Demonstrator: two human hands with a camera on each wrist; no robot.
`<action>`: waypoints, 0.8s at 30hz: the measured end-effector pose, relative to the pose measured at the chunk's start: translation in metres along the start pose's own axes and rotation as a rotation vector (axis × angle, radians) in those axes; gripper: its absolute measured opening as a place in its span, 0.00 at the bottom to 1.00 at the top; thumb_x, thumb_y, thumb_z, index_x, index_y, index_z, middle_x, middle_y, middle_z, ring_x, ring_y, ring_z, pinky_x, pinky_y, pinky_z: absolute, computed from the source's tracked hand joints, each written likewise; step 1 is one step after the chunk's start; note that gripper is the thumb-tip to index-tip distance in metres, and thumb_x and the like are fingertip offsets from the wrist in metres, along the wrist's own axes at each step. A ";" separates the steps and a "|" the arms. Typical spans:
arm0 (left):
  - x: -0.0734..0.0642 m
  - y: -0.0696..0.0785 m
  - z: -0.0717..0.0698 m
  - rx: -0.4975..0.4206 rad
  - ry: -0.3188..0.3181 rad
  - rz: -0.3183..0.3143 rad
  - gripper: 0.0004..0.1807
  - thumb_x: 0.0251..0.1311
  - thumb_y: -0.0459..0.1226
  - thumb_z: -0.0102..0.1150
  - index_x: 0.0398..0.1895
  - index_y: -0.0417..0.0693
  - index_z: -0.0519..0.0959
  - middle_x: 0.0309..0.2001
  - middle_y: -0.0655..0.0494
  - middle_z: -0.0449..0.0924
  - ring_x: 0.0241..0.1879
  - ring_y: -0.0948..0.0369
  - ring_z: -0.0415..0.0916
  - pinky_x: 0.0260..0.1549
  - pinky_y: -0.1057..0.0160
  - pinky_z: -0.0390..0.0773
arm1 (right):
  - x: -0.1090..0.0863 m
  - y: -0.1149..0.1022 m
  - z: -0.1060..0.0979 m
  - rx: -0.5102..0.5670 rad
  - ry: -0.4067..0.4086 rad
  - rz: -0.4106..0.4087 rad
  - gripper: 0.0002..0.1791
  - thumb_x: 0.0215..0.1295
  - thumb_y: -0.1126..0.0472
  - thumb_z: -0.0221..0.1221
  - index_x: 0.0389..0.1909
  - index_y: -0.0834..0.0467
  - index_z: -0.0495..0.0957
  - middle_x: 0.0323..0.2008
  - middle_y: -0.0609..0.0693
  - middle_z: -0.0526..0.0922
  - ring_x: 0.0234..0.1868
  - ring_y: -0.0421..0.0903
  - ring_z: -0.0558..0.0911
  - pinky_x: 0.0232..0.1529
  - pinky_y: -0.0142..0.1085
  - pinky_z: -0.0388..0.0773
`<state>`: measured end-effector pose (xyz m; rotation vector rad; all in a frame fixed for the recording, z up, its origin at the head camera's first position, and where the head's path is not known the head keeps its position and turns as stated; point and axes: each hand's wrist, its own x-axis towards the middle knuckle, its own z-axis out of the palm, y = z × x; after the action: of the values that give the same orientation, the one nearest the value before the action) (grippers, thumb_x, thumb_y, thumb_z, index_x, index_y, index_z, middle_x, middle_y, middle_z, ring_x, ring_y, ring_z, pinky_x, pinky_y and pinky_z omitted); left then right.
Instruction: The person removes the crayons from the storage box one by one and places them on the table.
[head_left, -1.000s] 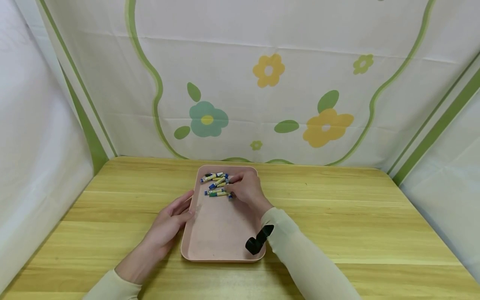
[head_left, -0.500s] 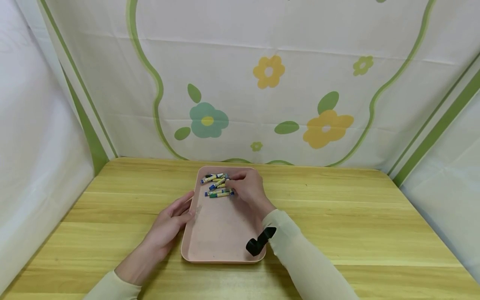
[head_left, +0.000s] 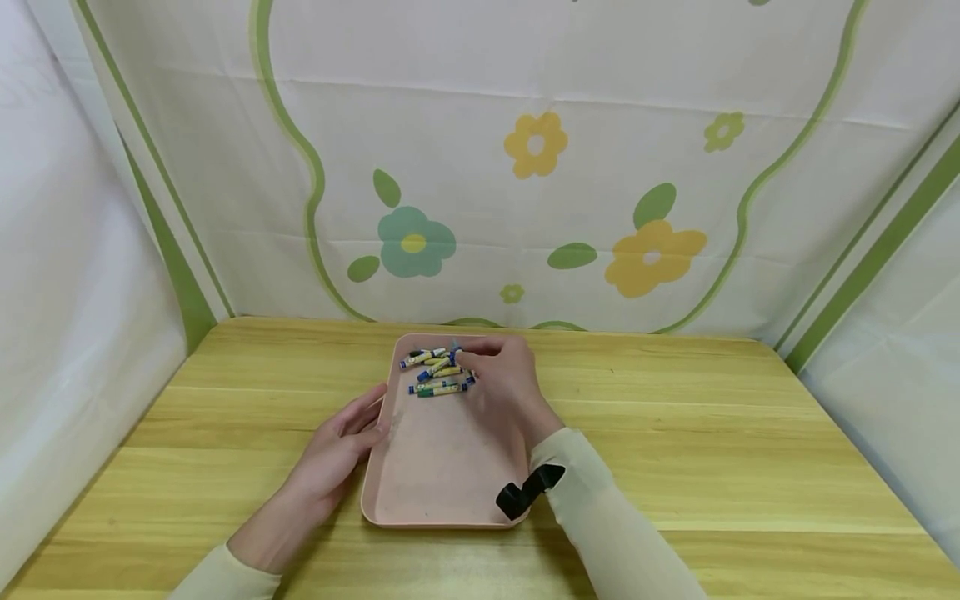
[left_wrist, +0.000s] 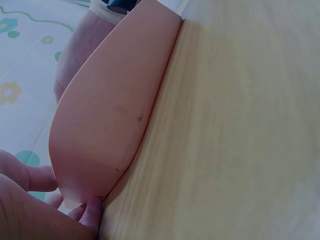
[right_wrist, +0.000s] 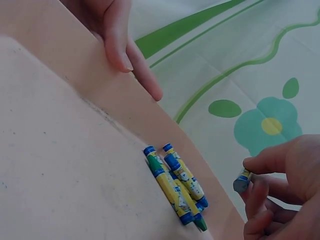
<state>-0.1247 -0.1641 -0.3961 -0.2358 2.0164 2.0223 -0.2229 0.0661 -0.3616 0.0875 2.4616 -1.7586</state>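
One pink tray (head_left: 442,479), on one wood-grain worktop (head_left: 720,467). At least five crayons (head_left: 444,389) overlap toward its far left; exact count not determinable. Right hand (head_left: 512,379): pinching one further crayon (right_wrist: 243,180) over the far end. Left hand (head_left: 337,443): grasping the tray's left rim. White fabric backdrop (head_left: 480,183), printed with five flowers. Crayon wrappers yellow, white and blue; print too small to read.

The left hand (left_wrist: 35,217) holds a pink tray (left_wrist: 110,105) on a wooden table (left_wrist: 225,130).

Left hand (head_left: 341,442) extended, right hand (head_left: 507,377) pinching
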 end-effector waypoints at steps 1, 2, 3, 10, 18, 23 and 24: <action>0.000 0.000 0.000 0.001 0.000 0.000 0.35 0.79 0.35 0.52 0.85 0.55 0.58 0.85 0.46 0.55 0.85 0.49 0.53 0.64 0.71 0.73 | -0.001 0.000 -0.001 0.002 0.007 0.004 0.10 0.68 0.55 0.72 0.48 0.48 0.93 0.50 0.46 0.90 0.52 0.46 0.85 0.49 0.38 0.83; 0.000 0.000 0.000 0.001 -0.001 0.000 0.35 0.79 0.35 0.52 0.85 0.55 0.58 0.85 0.46 0.55 0.85 0.49 0.53 0.63 0.72 0.73 | -0.001 -0.001 -0.001 0.004 0.015 0.006 0.09 0.68 0.55 0.72 0.47 0.48 0.93 0.50 0.46 0.91 0.53 0.46 0.84 0.50 0.38 0.83; 0.001 0.000 0.000 0.001 -0.002 0.000 0.35 0.79 0.34 0.52 0.85 0.55 0.58 0.85 0.46 0.55 0.85 0.49 0.53 0.61 0.74 0.74 | -0.002 -0.001 -0.002 0.005 0.021 0.006 0.09 0.67 0.55 0.72 0.47 0.47 0.93 0.49 0.46 0.91 0.53 0.46 0.84 0.50 0.38 0.82; 0.002 -0.001 0.000 -0.021 -0.008 0.010 0.35 0.79 0.34 0.52 0.85 0.53 0.58 0.85 0.45 0.55 0.85 0.49 0.52 0.51 0.82 0.73 | -0.006 0.000 -0.006 0.017 0.047 -0.009 0.09 0.67 0.56 0.73 0.46 0.47 0.93 0.48 0.45 0.91 0.50 0.46 0.85 0.48 0.37 0.84; 0.003 -0.002 0.001 -0.012 -0.013 0.003 0.35 0.79 0.34 0.53 0.85 0.54 0.58 0.85 0.44 0.54 0.84 0.48 0.53 0.51 0.80 0.74 | -0.008 0.006 -0.011 0.030 0.054 -0.022 0.11 0.67 0.56 0.72 0.48 0.49 0.93 0.48 0.46 0.91 0.52 0.46 0.85 0.49 0.39 0.84; 0.003 -0.003 -0.001 -0.018 -0.007 0.000 0.36 0.79 0.34 0.53 0.86 0.54 0.57 0.85 0.45 0.54 0.85 0.49 0.52 0.51 0.81 0.74 | -0.007 0.008 -0.012 0.012 0.052 -0.032 0.10 0.66 0.56 0.73 0.47 0.49 0.93 0.49 0.45 0.92 0.52 0.46 0.85 0.46 0.37 0.84; 0.003 -0.003 -0.001 -0.019 -0.008 0.001 0.36 0.79 0.34 0.53 0.86 0.54 0.57 0.85 0.45 0.54 0.85 0.49 0.52 0.51 0.81 0.74 | -0.007 0.008 -0.012 0.009 0.051 -0.038 0.09 0.66 0.56 0.73 0.46 0.49 0.93 0.49 0.45 0.92 0.52 0.46 0.85 0.45 0.37 0.84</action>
<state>-0.1273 -0.1645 -0.3996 -0.2305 1.9939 2.0409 -0.2157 0.0804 -0.3641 0.0878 2.5073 -1.8043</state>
